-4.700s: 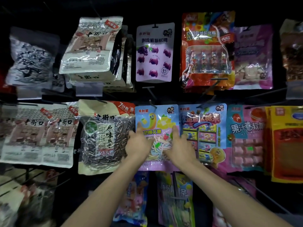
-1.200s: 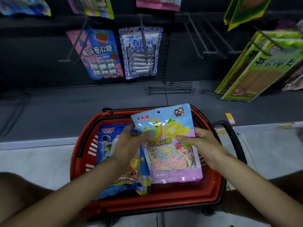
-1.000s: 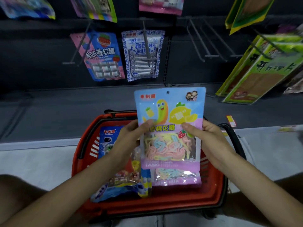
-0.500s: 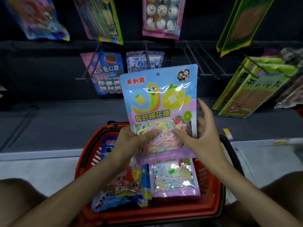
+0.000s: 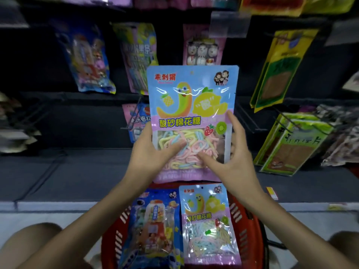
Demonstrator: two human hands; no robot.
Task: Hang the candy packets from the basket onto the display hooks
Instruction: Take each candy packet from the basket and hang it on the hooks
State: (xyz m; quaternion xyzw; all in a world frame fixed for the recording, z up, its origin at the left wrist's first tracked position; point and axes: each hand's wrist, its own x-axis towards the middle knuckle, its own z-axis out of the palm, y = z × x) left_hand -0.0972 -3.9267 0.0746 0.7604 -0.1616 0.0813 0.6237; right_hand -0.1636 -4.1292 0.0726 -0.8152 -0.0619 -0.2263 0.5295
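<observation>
Packet [image 5: 192, 98] in left hand [image 5: 147, 154], right hand [image 5: 234, 160]

candy packet [image 5: 192, 105]: blue-pink, upright above red basket [image 5: 252, 239] | inside, flat: matching packet [image 5: 207, 220], dark-blue packet [image 5: 153, 230]

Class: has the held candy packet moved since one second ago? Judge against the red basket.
Yes. The held packet has risen clear of the red basket: it overlapped the basket then; now only its bottom edge meets the far rim.

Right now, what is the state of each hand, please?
Left hand: closed, holding the candy packet by its left side.
Right hand: closed, holding the same packet by its right side.
</observation>
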